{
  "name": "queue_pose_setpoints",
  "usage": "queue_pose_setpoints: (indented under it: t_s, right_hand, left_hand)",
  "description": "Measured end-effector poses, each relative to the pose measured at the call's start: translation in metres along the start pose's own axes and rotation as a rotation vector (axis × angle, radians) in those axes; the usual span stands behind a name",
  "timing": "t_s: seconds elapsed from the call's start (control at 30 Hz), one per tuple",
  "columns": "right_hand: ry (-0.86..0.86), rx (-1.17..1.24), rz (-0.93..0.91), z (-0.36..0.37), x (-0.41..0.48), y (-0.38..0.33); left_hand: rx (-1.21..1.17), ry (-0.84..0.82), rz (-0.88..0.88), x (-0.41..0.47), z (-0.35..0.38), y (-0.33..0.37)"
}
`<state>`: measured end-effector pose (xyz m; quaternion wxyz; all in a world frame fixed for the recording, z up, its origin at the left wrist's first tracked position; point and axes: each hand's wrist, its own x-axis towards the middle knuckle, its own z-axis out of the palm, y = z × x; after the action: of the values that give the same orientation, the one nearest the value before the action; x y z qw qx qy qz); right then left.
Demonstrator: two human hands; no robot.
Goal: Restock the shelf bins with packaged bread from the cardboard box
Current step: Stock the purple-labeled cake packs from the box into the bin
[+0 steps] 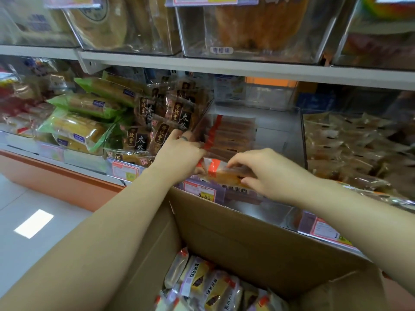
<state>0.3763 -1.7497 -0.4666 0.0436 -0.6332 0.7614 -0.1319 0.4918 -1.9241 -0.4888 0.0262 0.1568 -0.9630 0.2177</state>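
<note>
Bread pack, clear wrap with an orange stripe, lies level across the front edge of the middle bin, held at both ends. The left hand closes round its left end, fingers curled and their tips hidden behind the hand. The right hand pinches its right part, fingers on top and thumb underneath.

Inside the bin, just behind the held pack, a stack of like packs leans against the left wall. The rest of the bin floor is bare. A price tag hangs on the bin's front, below the held pack.

Left of the bin sit dark packs with gold lettering. Green packs lie further left. Right of the bin is a heap of brown packs.

Below and in front of the bin stands the open box, its far flap against the shelf edge. More packs lie in it. Above the bin runs a shelf carrying other clear bins, blurred.
</note>
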Motion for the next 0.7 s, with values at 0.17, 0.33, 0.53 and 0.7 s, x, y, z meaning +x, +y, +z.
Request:
queue_pose_setpoints:
  t_s: [0.17, 0.33, 0.53, 0.7]
  right_hand:
    - [-0.002, 0.208, 0.03, 0.036, 0.024, -0.008]
    - [-0.019, 0.195, -0.001, 0.032, 0.025, -0.005]
    - [-0.098, 0.02, 0.22, 0.019, 0.0, 0.009]
    - [-0.111, 0.23, 0.316, 0.04, 0.018, 0.005]
  left_hand:
    - [-0.038, 0.084, 0.051, -0.01, -0.001, -0.016]
    - [-0.171, 0.296, 0.027, -0.036, 0.008, -0.025]
    - [-0.199, 0.225, 0.072, -0.052, 0.026, -0.001]
    - [-0.077, 0.122, 0.068, -0.058, 0.046, 0.015]
